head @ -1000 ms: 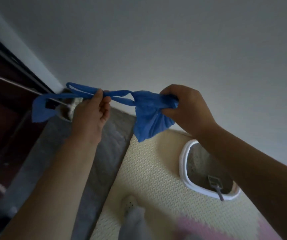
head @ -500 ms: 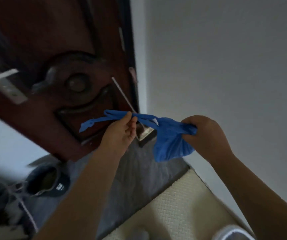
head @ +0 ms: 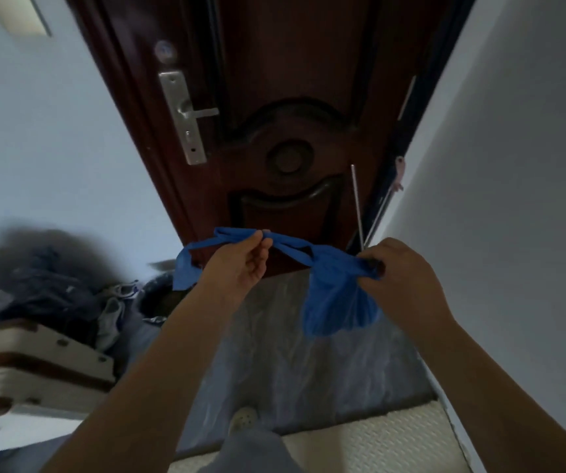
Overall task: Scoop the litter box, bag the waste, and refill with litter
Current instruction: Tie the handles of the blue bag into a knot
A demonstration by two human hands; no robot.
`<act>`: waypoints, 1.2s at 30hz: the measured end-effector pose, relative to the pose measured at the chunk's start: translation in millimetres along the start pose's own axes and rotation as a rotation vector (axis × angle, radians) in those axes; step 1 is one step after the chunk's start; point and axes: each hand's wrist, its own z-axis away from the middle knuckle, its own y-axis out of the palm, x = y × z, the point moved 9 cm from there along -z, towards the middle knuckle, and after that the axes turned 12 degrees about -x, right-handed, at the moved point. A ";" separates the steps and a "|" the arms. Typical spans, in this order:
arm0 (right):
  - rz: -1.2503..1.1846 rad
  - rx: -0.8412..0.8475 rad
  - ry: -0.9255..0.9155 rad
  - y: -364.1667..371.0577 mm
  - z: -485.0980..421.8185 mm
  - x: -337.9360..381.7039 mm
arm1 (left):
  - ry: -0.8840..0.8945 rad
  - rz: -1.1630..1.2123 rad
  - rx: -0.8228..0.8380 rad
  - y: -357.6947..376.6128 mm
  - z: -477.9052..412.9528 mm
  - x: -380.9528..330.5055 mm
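You hold the blue bag (head: 339, 295) in the air in front of the lower part of the dark wooden door (head: 274, 97); its long axis runs roughly level across the door's foot, from the loose strap end drooping at the door's left edge to the gathered neck near its right edge; the pouch hangs downward from that neck. Your left hand (head: 237, 268) pinches the stretched strap between thumb and fingertips; your right hand (head: 407, 278) is clamped round the bunched neck, fingers curled; the two hands are apart, with the taut strap between them. On the door, the metal handle (head: 189, 114) sits above and left of the bag; a thin metal rod (head: 357, 206) stands against the door's right side, just behind your right hand. Below the door lies a grey wrinkled sheet (head: 308, 363), then a cream textured mat (head: 377, 435) nearer you; left of the door, a blurred heap of dark clothes (head: 52, 285) rests over stacked pale boxes (head: 35, 363); right of the door rises a plain wall (head: 513, 165).
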 end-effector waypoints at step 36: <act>-0.253 0.621 -0.498 501.4 -241.2 373.0 | 0.267 0.371 -0.961 -362.7 -218.5 -269.5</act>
